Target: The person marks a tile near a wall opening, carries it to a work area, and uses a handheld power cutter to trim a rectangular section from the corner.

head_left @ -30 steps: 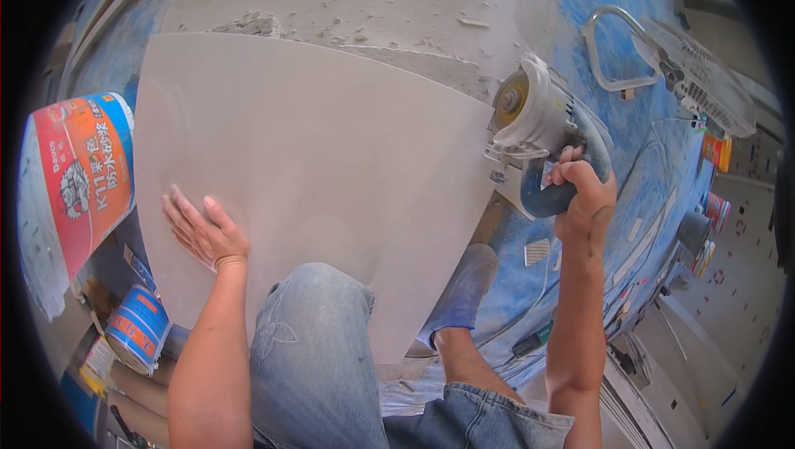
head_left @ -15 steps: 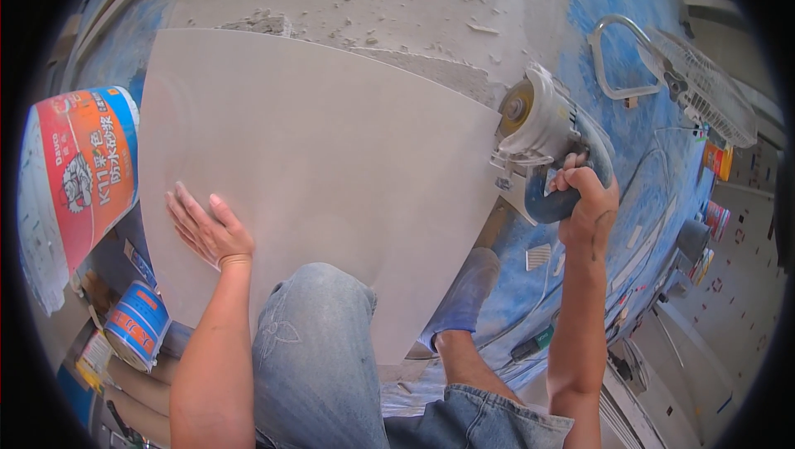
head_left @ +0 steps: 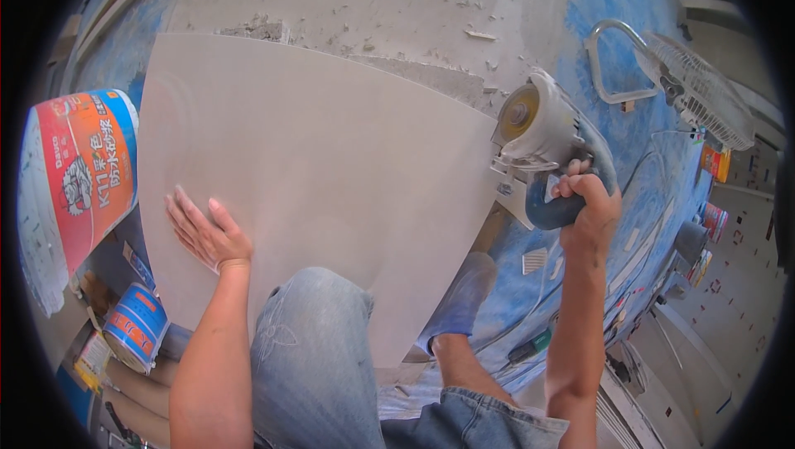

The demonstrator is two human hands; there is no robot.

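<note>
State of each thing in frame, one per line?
Cutter: held, disc exposed; spinning or not unclear.
Slab: no break visible.
Left grip: open, flat on slab.
Right grip: closed around cutter handle.
Large bucket: speckled; open or lidded unclear.
Fan: running or not unclear.
Grey floor: debris-strewn.

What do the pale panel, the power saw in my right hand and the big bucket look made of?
Panel: perhaps satin ceramic tile; it's smooth, stiff-looking, evenly pale.
Power saw: dull grey housing, probably metal under dust; smooth dark handle, likely plastic.
Bucket: likely plastic, semi-gloss by look, with a smooth, whitish wall.
</note>
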